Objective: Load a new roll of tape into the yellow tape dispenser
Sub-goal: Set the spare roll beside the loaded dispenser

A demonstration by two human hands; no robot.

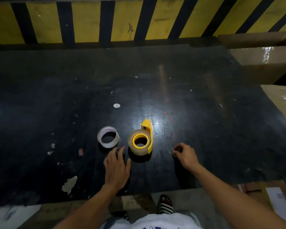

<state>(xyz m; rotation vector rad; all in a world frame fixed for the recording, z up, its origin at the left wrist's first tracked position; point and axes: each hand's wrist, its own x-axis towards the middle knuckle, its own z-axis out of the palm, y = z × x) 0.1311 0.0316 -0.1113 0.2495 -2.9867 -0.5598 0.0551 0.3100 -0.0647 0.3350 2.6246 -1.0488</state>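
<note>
Fingers (120, 151) of the left hand (116, 169) are spread and released, flat over the dark table (56, 96), with the tips close to the near side of two tape items and touching neither, as far as can be seen. Fingers of the right hand (185, 154) are curled together, the thumb and first finger pinched; whether something small is between them cannot be told.

The yellow tape dispenser (148, 134) lies on the table just to the right of the left hand's fingertips. A roll of brownish clear tape (139, 142) sits on its yellow hub, and the pointed cutter end is directed to the far side. Just beside it, on the left, stands a second roll (108, 137), pale and thin-walled, with a wide open centre. The two do not touch.

The table surface is scratched and carries small scraps of paper. At the far edge runs a yellow and black striped barrier (122, 20). Cardboard boxes (267, 63) stand at the right side.
</note>
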